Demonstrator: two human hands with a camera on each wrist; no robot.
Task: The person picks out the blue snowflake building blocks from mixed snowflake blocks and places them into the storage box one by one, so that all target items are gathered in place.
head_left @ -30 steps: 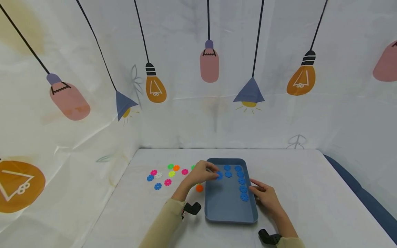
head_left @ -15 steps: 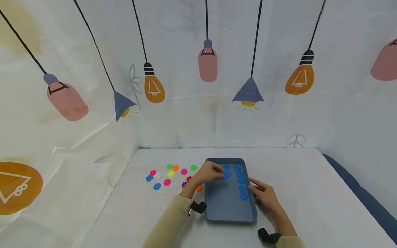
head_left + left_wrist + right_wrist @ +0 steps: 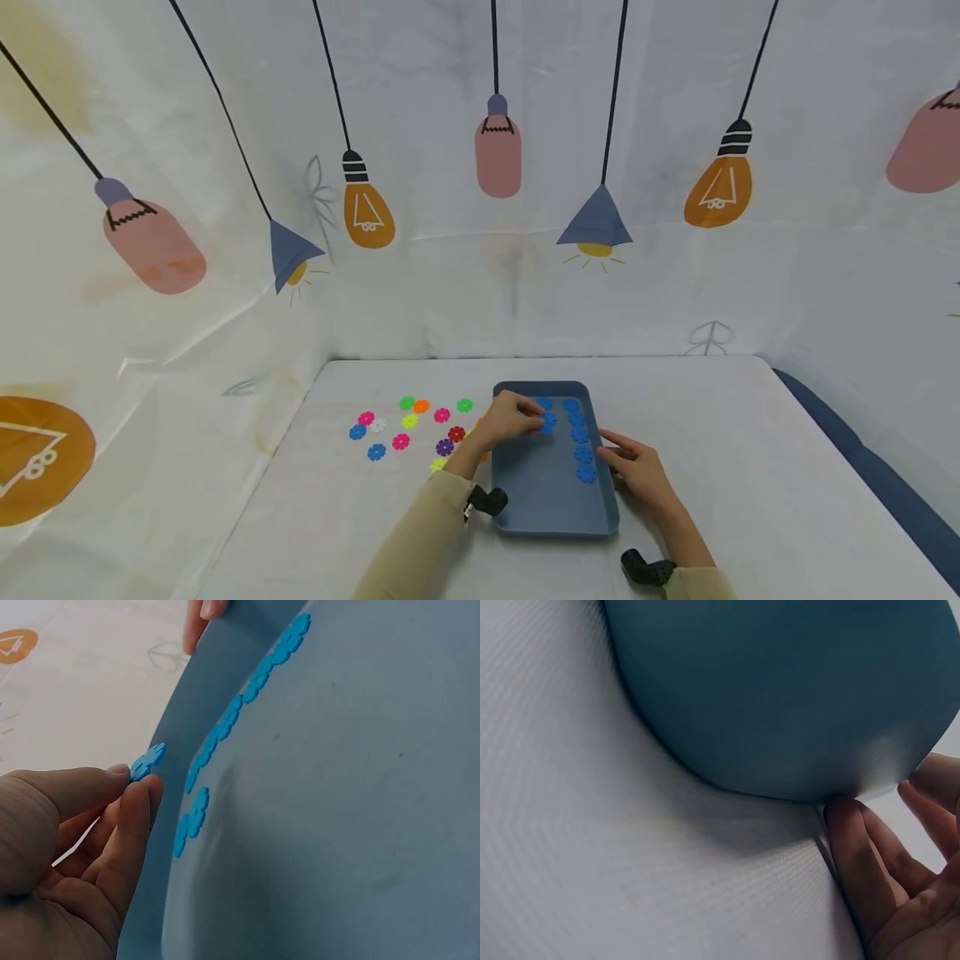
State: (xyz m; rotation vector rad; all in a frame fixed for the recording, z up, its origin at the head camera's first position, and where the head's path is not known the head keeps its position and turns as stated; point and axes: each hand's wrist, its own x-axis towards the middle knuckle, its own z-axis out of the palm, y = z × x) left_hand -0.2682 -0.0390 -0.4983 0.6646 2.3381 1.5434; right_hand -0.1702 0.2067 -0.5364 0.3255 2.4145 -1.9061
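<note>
Between thumb and fingertips my left hand (image 3: 508, 419) pinches a blue flower-shaped plastic disc (image 3: 148, 761), raised above the far left part of a blue-grey tray (image 3: 551, 500). Inside the tray, a column of several blue discs (image 3: 580, 435) runs along the right wall. A short second column, topped by another blue disc (image 3: 543, 403), lies beside it; the left wrist view shows two discs there. My right hand (image 3: 647, 475) holds the tray's right side, thumb at the rim. Seen from the right wrist, its fingers (image 3: 853, 847) touch the outer wall low down.
Left of the tray, loose flower-shaped discs lie scattered on the white table (image 3: 300, 517): pink (image 3: 401, 442), purple (image 3: 445, 447), red (image 3: 456, 433), green (image 3: 465, 405) and others. My left forearm partly covers some. A printed white sheet (image 3: 442, 283) hangs behind the table.
My left hand has moved slightly right over the tray with the blue disc, toward the second column, then nearly stopped. The right hand keeps its place on the tray. The head view has shifted slightly.
</note>
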